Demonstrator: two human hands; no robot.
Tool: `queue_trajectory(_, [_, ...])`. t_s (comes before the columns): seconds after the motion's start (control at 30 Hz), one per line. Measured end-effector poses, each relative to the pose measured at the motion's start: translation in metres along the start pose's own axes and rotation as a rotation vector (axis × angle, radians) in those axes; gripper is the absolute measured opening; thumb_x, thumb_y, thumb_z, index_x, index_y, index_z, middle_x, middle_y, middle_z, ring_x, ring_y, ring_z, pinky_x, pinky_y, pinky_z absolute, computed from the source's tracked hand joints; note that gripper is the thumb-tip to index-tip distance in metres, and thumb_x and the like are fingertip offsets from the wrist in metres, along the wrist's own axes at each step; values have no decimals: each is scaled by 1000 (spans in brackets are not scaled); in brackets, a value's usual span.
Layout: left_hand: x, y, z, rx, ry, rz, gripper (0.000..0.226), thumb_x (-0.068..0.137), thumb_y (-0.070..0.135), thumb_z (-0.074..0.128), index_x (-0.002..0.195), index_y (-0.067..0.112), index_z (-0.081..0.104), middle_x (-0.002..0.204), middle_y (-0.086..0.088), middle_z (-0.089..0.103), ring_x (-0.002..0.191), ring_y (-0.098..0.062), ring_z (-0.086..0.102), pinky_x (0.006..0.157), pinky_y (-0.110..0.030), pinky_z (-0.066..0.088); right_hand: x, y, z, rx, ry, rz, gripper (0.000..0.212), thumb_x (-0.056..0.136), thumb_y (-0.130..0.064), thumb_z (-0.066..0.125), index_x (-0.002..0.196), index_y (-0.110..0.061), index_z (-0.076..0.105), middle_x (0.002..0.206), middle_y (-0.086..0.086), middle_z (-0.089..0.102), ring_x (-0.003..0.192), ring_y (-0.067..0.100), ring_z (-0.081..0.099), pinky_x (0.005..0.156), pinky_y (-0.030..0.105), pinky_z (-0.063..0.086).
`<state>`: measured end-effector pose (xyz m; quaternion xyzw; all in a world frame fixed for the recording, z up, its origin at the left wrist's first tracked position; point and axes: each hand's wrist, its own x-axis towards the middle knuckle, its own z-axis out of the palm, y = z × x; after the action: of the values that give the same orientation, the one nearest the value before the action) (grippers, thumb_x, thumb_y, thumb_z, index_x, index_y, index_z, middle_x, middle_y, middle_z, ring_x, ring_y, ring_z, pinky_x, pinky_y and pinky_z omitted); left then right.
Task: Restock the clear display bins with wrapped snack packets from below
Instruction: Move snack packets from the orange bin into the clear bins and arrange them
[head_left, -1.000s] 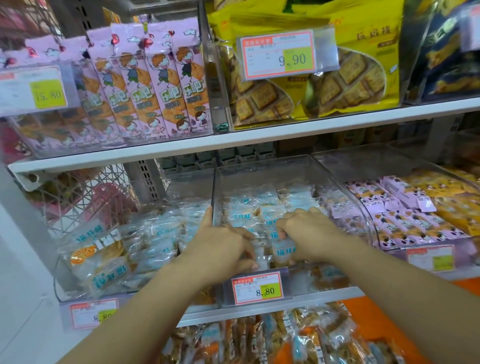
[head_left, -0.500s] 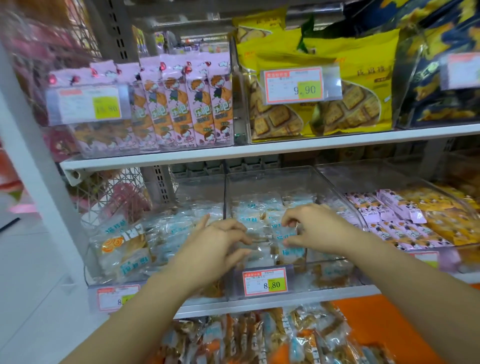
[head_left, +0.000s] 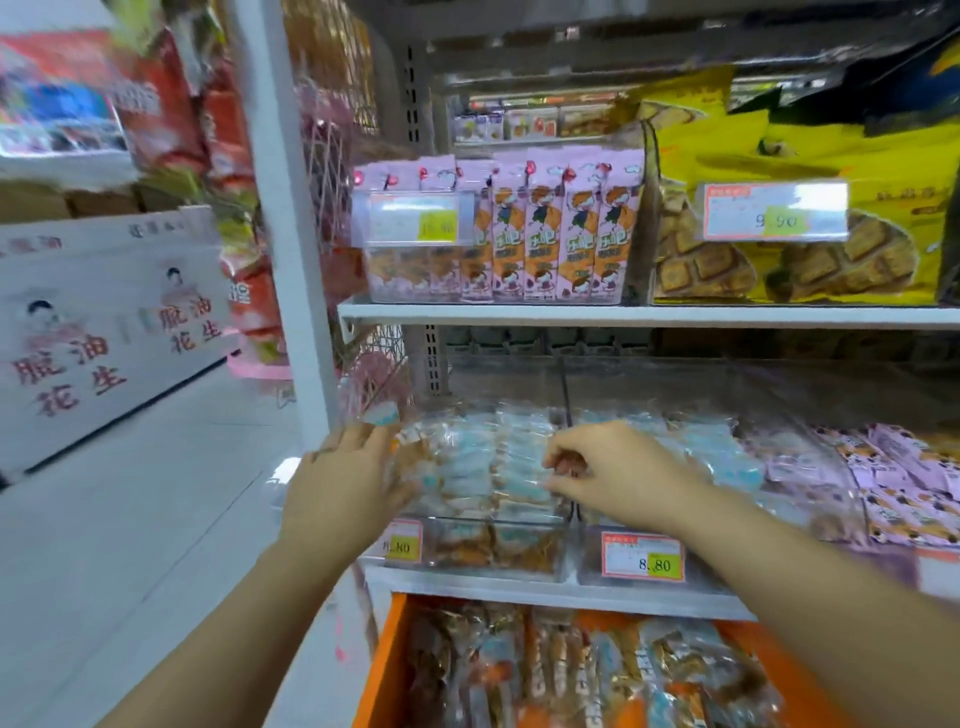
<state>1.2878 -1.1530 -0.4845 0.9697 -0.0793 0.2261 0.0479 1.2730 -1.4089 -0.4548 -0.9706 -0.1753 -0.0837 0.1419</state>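
In the head view the wrapped packets (head_left: 483, 467) in the clear bin (head_left: 488, 521) lie between your hands, left hand (head_left: 343, 483) spread flat against their left end, right hand (head_left: 618, 473) curled over their right, grip unclear, refill stock (head_left: 571, 675) directly below.

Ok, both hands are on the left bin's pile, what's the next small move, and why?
Probably lay the packet that the right hand seems to pinch flat on the pile, near the divider. The left bin is heaped to its rim, and the open left hand braces the pile's left side, so a gentle placement should keep packets from sliding out. Blur hides the exact grip.
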Motion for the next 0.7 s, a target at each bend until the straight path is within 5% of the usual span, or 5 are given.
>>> queue_trajectory(0.17, [-5, 3, 13, -20, 11, -5, 63, 72, 49, 76, 121, 12, 60, 113, -13, 59, 102, -41, 56, 75, -42, 51, 5, -16, 1, 45, -22, -43, 20, 89, -32, 61, 107, -24, 66, 96, -13, 64, 90, 6, 58, 83, 28, 50])
queue_trajectory(0.27, [-2, 6, 14, -93, -69, -43, 65, 83, 53, 62, 137, 25, 41, 130, -3, 41, 109, -24, 53, 83, -32, 49, 2, -16, 1, 88, -16, -45, 19, 87, -34, 64, 104, -26, 67, 87, -19, 58, 86, 3, 58, 81, 27, 50])
queue_trajectory(0.47, [-6, 32, -2, -533, 153, 4, 53, 79, 40, 71, 127, 28, 52, 112, 7, 33, 88, -12, 51, 72, -21, 44, -10, -11, -3, 335, 3, 14, 16, 86, -32, 65, 101, -26, 65, 86, -17, 61, 83, 3, 60, 83, 28, 52])
queue_trajectory(0.57, [-2, 73, -19, -812, 241, -19, 52, 75, 39, 75, 120, 37, 49, 106, 11, 35, 92, -4, 53, 79, -20, 48, -17, -8, -13, 775, 46, 193, 35, 86, -34, 65, 117, -20, 58, 99, -1, 67, 83, 9, 64, 81, 30, 54])
queue_trajectory(0.7, [0, 142, -27, -1023, 271, 12, 50, 77, 29, 77, 114, 34, 44, 107, 21, 30, 95, 23, 38, 75, 4, 34, -34, 6, -28, 1366, 152, 322, 27, 88, -21, 62, 113, -13, 58, 98, 6, 70, 84, 15, 67, 75, 33, 57])
